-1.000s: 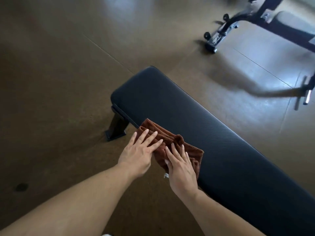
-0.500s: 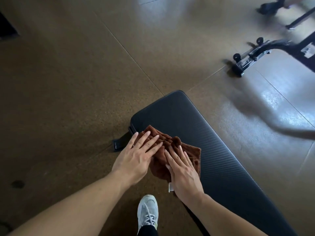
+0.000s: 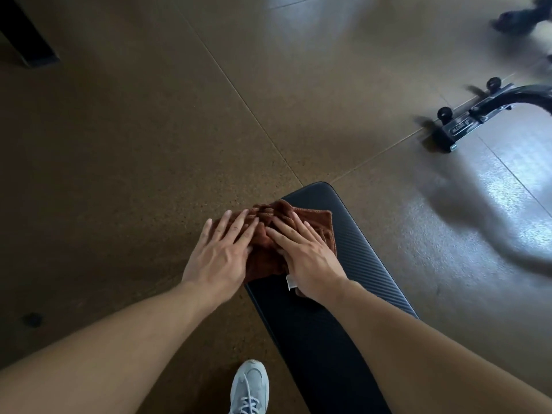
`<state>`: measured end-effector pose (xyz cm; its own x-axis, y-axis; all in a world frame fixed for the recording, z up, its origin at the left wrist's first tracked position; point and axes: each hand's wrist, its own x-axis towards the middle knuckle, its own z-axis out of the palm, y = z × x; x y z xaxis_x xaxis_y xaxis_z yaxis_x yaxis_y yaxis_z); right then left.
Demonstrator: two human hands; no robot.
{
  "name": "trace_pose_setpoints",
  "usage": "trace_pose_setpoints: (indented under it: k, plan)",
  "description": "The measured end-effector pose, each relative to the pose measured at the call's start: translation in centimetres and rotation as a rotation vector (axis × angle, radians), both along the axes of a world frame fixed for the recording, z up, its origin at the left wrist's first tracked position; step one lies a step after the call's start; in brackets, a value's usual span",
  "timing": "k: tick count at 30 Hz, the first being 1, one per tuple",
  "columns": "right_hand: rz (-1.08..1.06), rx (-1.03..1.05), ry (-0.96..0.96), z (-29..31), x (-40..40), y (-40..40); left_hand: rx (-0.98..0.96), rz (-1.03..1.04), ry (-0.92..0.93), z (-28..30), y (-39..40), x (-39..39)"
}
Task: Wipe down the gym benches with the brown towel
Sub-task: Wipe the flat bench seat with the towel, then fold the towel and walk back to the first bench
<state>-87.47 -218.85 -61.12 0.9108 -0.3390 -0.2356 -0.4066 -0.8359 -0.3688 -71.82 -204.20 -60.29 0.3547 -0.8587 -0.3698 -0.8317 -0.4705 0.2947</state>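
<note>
The black padded gym bench [image 3: 363, 258] runs from the middle of the view down to the lower right. A crumpled brown towel [image 3: 318, 219] lies on its far end, hanging slightly over the left edge. My left hand [image 3: 221, 255] presses flat on the towel's left part, fingers spread. My right hand [image 3: 307, 258] presses flat on the right part, next to the left hand. A white tag [image 3: 290, 282] sticks out from under my right wrist.
My grey sneaker [image 3: 249, 386] stands on the brown speckled floor left of the bench. The wheeled foot of another bench frame [image 3: 460, 124] sits at the upper right. A dark post base [image 3: 27, 40] is at the top left.
Both hands have slid the towel along the bench toward its far end. The view has tilted down and my sneaker has come into sight.
</note>
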Motion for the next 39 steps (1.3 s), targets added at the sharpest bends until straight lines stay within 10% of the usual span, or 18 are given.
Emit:
trace_pose_setpoints:
  k: [18, 30, 39]
  plan:
    - [-0.587, 0.160, 0.041, 2.0, -3.9, -7.6, 0.131, -0.029, 0.002, 1.5, -10.0, -3.8]
    - [-0.416, -0.066, 0.032, 3.3, -2.4, 1.7, 0.112, 0.042, 0.136, 1.7, 0.9, -2.8]
    - [-0.310, 0.427, 0.127, 8.0, 9.4, 14.0, 0.229, 0.839, 0.632, 2.8, 17.7, 1.4]
